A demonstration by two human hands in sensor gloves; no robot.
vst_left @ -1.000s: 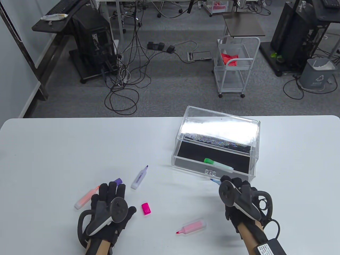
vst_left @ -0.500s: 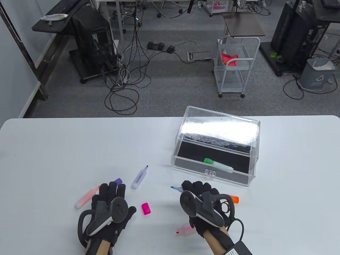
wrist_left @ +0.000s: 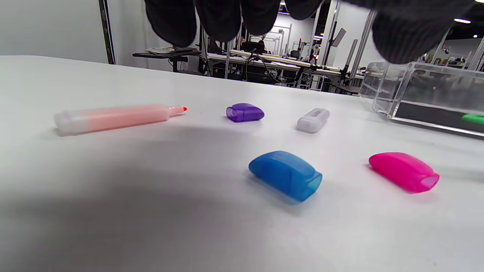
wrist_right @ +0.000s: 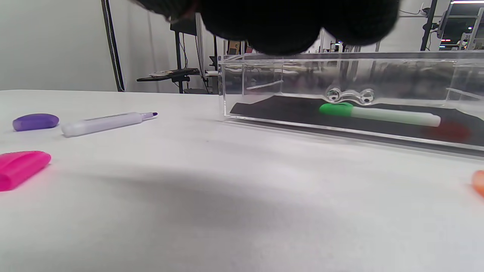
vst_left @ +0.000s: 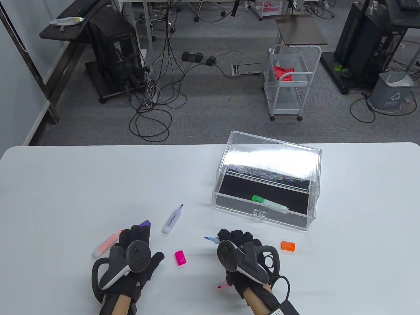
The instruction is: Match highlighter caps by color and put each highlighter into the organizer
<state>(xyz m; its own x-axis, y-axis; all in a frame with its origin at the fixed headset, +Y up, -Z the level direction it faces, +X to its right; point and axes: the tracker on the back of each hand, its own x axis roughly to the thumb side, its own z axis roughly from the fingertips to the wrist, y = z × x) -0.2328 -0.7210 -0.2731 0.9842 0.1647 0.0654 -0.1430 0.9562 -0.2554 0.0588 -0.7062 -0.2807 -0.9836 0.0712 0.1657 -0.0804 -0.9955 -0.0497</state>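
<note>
My right hand [vst_left: 231, 239] grips an uncapped blue highlighter [vst_left: 211, 239], whose tip points left. The left hand [vst_left: 137, 233] hovers with straight fingers [wrist_left: 223, 19] over a blue cap [wrist_left: 285, 175], which the table view hides. On the table lie a pink cap [vst_left: 180, 257], a purple cap [vst_left: 145, 223], an orange cap [vst_left: 288, 245], an uncapped purple highlighter [vst_left: 172, 220] and an uncapped orange highlighter [vst_left: 106, 244]. A pink highlighter [vst_left: 221, 286] lies mostly under my right wrist. A capped green highlighter [vst_left: 269, 202] rests in the clear organizer [vst_left: 262, 215].
The organizer's lid [vst_left: 272, 157] stands raised behind its black-lined tray. The white table [vst_left: 82, 183] ends at a far edge, with a grey floor, cables and a white cart [vst_left: 288, 82] beyond.
My right hand has carried the blue highlighter left and back from the organizer's front, uncovering the orange cap and covering the pink highlighter. The left hand has shifted slightly back.
</note>
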